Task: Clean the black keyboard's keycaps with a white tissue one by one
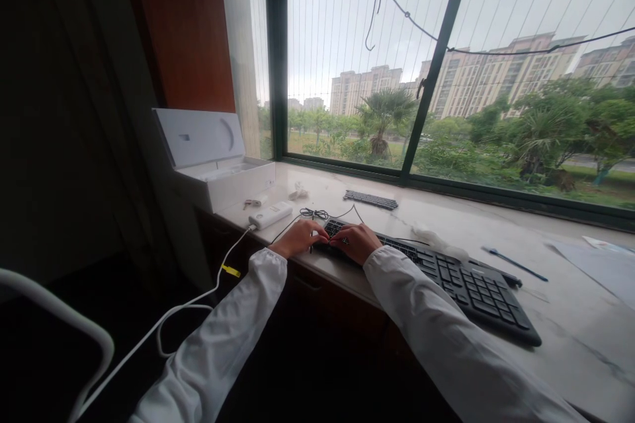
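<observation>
A black computer keyboard lies at an angle along the front of the marble sill. Over its left end, my left hand has thumb and fingers pinched together. Close beside it, my right hand bends its fingers down in a pinch at the same corner, the fingertips of both nearly meeting. Whatever is between them is too small or hidden to make out. A bundled black cable rests just behind my left hand. Farther back lies a separate dark strip of keys.
An open white box stands at the left end of the sill. Near it are a white power strip and crumpled plastic. Clear plastic wrap, a thin dark stick and paper lie to the right.
</observation>
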Demonstrator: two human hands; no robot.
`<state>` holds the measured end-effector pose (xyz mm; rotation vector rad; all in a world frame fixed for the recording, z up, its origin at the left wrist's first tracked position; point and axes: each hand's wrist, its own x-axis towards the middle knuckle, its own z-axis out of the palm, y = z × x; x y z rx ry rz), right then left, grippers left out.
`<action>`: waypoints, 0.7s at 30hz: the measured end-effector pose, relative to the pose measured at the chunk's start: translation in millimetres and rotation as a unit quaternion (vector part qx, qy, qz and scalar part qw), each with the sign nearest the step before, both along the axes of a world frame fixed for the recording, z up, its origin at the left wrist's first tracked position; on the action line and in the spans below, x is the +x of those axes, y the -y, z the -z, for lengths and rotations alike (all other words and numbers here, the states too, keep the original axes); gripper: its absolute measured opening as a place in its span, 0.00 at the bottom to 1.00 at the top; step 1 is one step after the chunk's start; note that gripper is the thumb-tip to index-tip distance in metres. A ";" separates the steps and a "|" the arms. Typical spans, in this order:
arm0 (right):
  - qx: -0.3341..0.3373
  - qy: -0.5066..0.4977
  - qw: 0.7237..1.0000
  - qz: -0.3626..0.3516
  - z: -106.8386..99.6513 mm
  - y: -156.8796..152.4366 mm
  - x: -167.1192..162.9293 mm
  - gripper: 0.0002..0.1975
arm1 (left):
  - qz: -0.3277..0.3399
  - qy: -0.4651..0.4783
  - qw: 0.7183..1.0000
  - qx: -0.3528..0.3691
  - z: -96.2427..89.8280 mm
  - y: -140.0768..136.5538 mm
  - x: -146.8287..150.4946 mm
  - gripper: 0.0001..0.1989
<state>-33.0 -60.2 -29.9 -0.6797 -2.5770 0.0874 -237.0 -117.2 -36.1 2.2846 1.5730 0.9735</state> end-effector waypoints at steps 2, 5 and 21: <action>-0.010 -0.006 1.000 0.010 0.9 -1.3 -1.5 0.09 | 0.005 -0.010 1.000 0.021 1.7 -1.6 -0.5 0.07; -0.022 -0.013 0.999 0.025 1.9 -2.4 -2.9 0.09 | 0.002 -0.012 0.999 0.030 4.7 -3.2 -0.6 0.07; -0.100 -0.008 0.989 0.108 -3.9 0.1 -11.6 0.09 | 0.005 0.078 0.997 -0.020 9.1 -9.0 -6.8 0.12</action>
